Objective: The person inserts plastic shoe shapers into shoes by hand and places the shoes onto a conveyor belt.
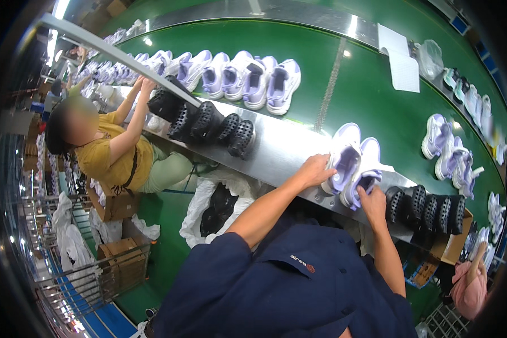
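Note:
A pair of white and lavender sneakers is in front of me at the metal ledge point(270, 138), toes pointing away. My left hand point(316, 170) is closed on the heel of the left sneaker point(345, 143), its fingers at the collar. My right hand point(373, 204) pinches the heel of the right sneaker point(370, 151), thumb at the collar opening. The two shoes lie side by side, touching or nearly so. Just right of my right hand, several black perforated shoe inserts point(416, 204) stand in a row on the ledge.
More black perforated inserts point(207, 119) line the ledge at left, under a slanting metal bar point(118, 56). Beyond runs a green conveyor belt point(315, 62) with a row of sneakers point(284, 84). A co-worker in yellow point(115, 146) stands at left. White paper sheets point(403, 62) hang over the far edge.

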Action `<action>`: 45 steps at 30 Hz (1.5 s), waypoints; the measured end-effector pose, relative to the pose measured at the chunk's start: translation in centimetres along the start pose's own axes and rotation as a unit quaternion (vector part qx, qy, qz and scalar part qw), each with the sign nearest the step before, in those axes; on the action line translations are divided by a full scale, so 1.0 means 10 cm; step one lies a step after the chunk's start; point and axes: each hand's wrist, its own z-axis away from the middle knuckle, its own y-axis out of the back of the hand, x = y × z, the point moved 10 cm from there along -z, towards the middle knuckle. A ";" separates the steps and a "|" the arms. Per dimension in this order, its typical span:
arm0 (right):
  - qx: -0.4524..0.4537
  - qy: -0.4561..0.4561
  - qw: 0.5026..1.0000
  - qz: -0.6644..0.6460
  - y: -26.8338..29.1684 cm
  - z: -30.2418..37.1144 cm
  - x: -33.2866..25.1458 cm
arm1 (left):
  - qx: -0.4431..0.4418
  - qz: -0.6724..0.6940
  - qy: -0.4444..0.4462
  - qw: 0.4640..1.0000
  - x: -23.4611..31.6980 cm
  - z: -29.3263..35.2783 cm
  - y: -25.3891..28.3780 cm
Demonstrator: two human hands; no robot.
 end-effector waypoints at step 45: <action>-0.427 -0.075 0.704 -0.563 -0.27 0.94 -1.78 | 0.206 0.370 -0.040 0.905 0.41 0.74 1.28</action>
